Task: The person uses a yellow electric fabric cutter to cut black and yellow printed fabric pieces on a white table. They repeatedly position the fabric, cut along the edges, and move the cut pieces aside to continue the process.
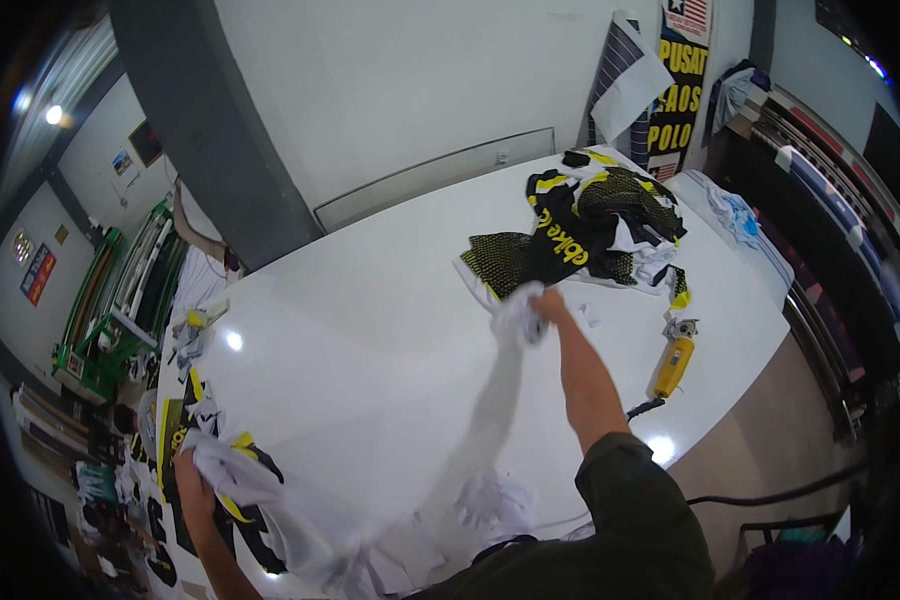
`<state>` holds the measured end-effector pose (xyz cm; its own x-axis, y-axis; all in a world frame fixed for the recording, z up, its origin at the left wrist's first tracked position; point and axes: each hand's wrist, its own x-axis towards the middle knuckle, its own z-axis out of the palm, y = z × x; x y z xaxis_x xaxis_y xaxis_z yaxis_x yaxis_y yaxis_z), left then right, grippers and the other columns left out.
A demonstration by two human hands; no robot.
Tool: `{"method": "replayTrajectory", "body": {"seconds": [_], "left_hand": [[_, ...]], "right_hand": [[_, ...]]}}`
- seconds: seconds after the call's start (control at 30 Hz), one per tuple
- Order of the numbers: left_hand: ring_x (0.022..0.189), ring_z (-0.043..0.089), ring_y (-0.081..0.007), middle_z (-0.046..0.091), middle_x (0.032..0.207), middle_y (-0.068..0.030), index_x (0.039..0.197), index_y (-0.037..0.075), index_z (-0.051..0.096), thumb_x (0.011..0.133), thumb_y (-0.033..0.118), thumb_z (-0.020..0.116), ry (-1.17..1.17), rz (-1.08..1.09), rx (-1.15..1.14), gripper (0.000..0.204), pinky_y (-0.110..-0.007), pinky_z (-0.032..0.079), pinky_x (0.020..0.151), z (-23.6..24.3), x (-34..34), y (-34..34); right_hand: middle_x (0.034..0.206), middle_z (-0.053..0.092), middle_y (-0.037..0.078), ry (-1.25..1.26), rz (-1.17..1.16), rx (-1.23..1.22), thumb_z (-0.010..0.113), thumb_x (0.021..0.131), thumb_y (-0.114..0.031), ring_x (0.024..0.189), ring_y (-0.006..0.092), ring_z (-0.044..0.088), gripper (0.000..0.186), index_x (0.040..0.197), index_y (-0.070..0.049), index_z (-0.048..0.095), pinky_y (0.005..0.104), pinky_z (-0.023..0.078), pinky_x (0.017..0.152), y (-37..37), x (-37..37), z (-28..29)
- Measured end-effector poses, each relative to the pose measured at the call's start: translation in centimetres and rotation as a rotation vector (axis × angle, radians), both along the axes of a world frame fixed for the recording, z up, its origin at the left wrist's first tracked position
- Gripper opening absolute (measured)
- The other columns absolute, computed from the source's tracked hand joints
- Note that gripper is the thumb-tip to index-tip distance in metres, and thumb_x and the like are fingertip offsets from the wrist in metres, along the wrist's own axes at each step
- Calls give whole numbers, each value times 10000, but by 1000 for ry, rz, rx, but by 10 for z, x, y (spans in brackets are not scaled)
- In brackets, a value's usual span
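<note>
My right hand [547, 305] grips a blurred bunch of white fabric [518, 318] over the white table [370, 300], just below a pile of black, yellow and white printed garment pieces [577, 220]. At the lower left my left hand [191, 478] is closed on a long white, partly translucent-looking cloth [295, 515], beside black and yellow pieces [260, 467] along the table's left end. A yellow electric rotary cutter [674, 363] with a cord lies to the right of my right arm. Crumpled white scraps [492, 497] lie near me.
Green machinery [92, 355] stands at the left, with another person's arm [195, 233] beside a grey pillar [225, 140]. A large roll printer [820, 220] and folded fabric [735, 230] are at the right, rolled sheets [625, 75] against the wall. A black cable [770, 492] runs at lower right.
</note>
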<state>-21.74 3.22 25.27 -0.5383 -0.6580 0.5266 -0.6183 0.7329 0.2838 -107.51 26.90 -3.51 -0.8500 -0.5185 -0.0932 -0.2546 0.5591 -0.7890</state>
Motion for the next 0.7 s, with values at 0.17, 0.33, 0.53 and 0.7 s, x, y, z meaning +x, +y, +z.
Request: {"method": "replayTrajectory", "body": {"seconds": [0.17, 0.33, 0.53, 0.7], "left_hand": [[1218, 616, -243, 622, 1329, -121, 1381, 31, 561, 1038, 213, 557, 980, 139, 940, 389, -373, 486, 1056, 10, 52, 23], [1284, 577, -233, 598, 1390, -111, 1486, 29, 523, 1082, 253, 526, 813, 237, 757, 462, -356, 449, 1105, 25, 42, 12], [1078, 617, -195, 675, 1139, -87, 1168, 5, 693, 943, 23, 531, 190, 18, 484, 278, -321, 482, 933, 148, -135, 58], [1127, 617, -192, 669, 1192, -118, 1213, -13, 654, 881, -2, 615, -309, -180, 270, 335, -315, 465, 986, 217, -204, 106]], "right_hand": [[1234, 648, 360, 586, -481, -769, 647, 924, -315, 1166, 513, 634, 548, 1275, 96, 562, 511, 482, 1030, -14, -89, 218], [1404, 580, 311, 409, -772, -147, 611, 944, -411, 1290, 504, 564, 739, 1534, -4, 427, 619, 463, 1039, 35, -65, 275], [1365, 653, 154, 311, 183, -648, 777, 920, -241, 1191, 318, 649, 612, 1465, -84, 545, 503, 506, 1025, 1, 101, 149], [1507, 538, 226, 221, 957, -1066, 808, 889, -313, 1386, 359, 521, 1046, 1670, -86, 150, 491, 445, 1099, -8, 439, 285]]}}
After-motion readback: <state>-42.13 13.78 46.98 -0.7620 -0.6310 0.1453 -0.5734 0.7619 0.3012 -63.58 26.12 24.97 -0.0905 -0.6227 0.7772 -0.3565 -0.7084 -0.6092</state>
